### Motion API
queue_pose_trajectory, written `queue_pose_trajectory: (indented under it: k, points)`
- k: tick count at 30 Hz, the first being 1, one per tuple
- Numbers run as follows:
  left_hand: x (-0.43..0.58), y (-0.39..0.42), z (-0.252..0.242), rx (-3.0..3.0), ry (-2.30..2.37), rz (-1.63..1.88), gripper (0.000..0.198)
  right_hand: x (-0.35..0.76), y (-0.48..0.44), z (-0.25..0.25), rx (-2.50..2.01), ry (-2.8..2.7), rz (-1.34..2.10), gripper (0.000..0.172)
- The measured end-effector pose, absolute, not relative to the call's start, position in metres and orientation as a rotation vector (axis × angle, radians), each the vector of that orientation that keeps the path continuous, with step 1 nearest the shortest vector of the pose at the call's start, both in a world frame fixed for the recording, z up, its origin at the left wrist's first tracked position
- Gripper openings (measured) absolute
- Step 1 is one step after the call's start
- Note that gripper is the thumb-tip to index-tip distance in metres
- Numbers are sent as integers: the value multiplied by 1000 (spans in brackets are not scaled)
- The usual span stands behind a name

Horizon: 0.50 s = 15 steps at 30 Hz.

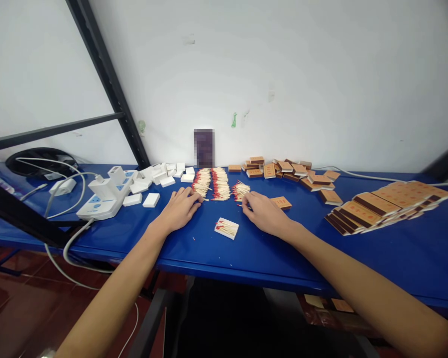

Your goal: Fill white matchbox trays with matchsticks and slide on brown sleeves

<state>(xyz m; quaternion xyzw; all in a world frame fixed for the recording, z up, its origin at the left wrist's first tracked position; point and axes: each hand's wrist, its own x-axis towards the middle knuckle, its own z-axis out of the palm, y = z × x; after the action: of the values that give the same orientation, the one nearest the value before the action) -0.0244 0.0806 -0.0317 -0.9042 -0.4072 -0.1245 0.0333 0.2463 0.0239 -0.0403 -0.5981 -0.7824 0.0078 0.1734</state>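
My left hand (179,209) rests on the blue table, fingers loosely bent and apart, its tips touching the left edge of a row of red-headed matches (202,183). A second row of matches (220,184) lies beside it. My right hand (264,213) is at a smaller match pile (241,189), thumb and fingers pinched together; a red match head (239,205) shows at the fingertips, most of its stick hidden. Between my hands and nearer me sits a white matchbox tray (227,228) with some matches inside. An orange matchbox sleeve (281,203) lies partly behind my right hand.
White matchbox trays (151,200) are scattered at the left, near a white power strip (106,198) with cables. Orange matchboxes (298,170) are heaped at the back right; stacked matchboxes (388,204) stand farther right. A pixelated dark upright object (204,148) leans by the wall.
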Motion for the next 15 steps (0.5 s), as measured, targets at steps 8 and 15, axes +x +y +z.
queue_pose_trajectory:
  k: [8,15]
  points:
    - [-2,76,-31,-2743,-1205,-486,22,219,-2,-33,-1365,-2152,328,13]
    - [24,81,-31,-2607,-1225,-359,22,225,3,-35,-1483,-2046,225,11]
